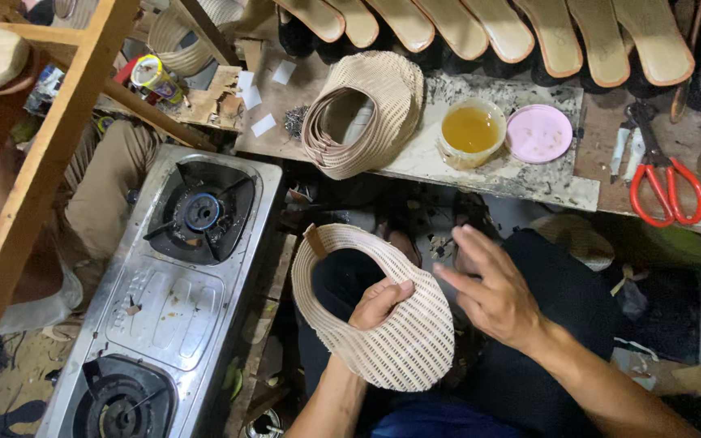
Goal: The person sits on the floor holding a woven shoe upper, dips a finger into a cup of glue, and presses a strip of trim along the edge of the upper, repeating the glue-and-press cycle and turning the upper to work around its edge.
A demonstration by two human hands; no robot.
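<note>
head view: woven upper (399, 341) lengthwise upper-left to lower-right

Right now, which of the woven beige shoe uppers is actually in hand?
The single woven upper low in the view, gripped by the left hand. The others sit nested in a stack on the workbench, untouched; the right hand is open beside it.

A small shoemaking workshop: a row of tan insoles (480, 28) lines the back of a scarred, glue-stained tabletop (529, 174), which carries stacked woven shoe uppers (366, 113), an open tub of yellow glue (470, 131) and red-handled scissors (665, 188).
</note>
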